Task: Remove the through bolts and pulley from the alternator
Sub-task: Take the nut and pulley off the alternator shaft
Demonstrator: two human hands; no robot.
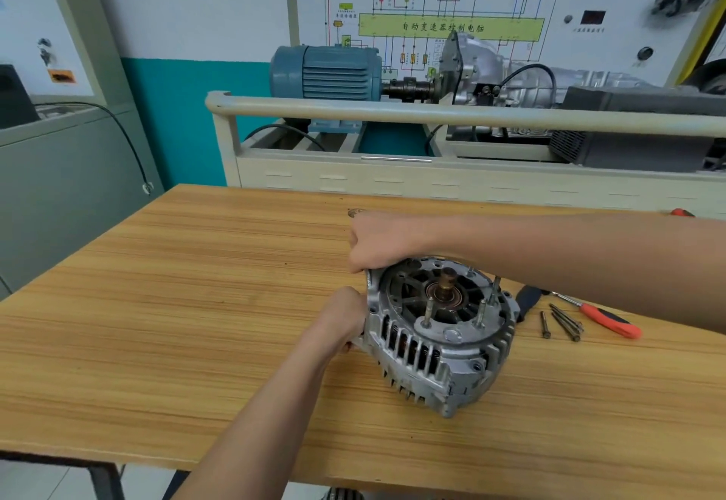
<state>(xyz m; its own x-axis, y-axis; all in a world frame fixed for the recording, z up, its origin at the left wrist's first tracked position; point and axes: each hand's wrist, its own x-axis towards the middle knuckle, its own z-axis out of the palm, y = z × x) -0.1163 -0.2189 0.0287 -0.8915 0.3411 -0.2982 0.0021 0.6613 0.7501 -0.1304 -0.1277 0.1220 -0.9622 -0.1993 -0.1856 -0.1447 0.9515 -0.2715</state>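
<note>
A grey cast alternator (440,334) stands tilted on the wooden table (196,303), its open end with the brass shaft and several upright studs facing up. My left hand (341,321) grips the housing's left edge. My right hand (383,242) reaches over from the right and grips the upper left rim. Several long through bolts (563,321) lie loose on the table to the alternator's right. The pulley is not in sight.
A red-handled screwdriver (607,319) lies right of the bolts, with a black tool handle (528,297) beside the alternator. A small round part (355,212) peeks out behind my right hand. A training bench with a blue motor (326,73) stands behind the table.
</note>
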